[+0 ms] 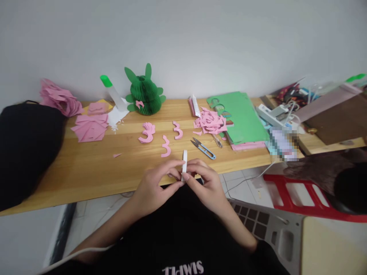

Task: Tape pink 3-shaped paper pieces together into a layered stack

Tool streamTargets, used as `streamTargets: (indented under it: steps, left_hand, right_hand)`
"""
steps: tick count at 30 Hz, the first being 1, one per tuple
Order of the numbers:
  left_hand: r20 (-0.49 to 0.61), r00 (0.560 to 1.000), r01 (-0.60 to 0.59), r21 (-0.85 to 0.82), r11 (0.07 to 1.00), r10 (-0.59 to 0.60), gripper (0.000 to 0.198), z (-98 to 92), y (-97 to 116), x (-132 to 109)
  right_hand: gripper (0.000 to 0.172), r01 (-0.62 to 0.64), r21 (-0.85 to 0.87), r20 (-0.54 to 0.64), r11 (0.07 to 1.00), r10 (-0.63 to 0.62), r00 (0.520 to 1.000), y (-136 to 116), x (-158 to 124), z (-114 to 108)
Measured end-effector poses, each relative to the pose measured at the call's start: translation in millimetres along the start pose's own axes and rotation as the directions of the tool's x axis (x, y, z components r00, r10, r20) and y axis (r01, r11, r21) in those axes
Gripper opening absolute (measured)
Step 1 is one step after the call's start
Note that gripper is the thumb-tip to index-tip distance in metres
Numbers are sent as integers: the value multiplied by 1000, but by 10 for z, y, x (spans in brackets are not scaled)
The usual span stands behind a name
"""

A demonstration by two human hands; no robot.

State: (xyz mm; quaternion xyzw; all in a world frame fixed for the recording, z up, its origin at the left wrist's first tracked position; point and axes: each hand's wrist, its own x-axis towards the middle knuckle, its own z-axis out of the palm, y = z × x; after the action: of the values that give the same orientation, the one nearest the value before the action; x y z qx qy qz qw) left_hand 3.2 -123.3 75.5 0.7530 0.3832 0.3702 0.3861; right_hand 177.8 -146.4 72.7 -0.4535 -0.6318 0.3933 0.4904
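Near the table's front edge, my left hand (156, 187) and my right hand (207, 182) both pinch a narrow white roll of tape (184, 162), seen edge-on and held upright. Just beyond the fingers lie pink wavy paper cutouts, one single piece (165, 146), another piece (177, 130) and a small stack (147, 133). Blue-handled thread snips (203, 148) rest to the right of the hands with blades apart. Farther back stands a green honeycomb-paper figure (145, 95) with ear-like leaves and one pink wavy piece on its front.
Pink paper scraps (210, 121) are heaped beside a green paper sheet (243, 118). A green-capped glue bottle (113, 91) leans behind folded pink paper (91, 128). A black bag (28, 152) covers the left end. A power strip (273, 115) and a red stool (301, 194) are at right.
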Motion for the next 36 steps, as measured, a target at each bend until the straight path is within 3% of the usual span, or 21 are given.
streamTargets:
  steps: [10,16,28,36]
  left_hand:
    - [1,1000,-4,-50,999,4,33,-2,-45,60]
    - [36,991,135,-181,974,-130,48,3,-28,94]
    - [75,992,117,-207,971,-103,31,9,-71,137]
    - [142,974,209,-266,941,-177,20,20,-90,331]
  right_hand:
    - [9,-48,-5,-8,999,48,999,35,80,-2]
    - [10,-84,-23,5,996,84,996,6,91,-22]
    - [10,-104,4,-24,995,104,994,7,122,-28]
    - [17,-116,-56,-49,992,114,992,110,266,-86]
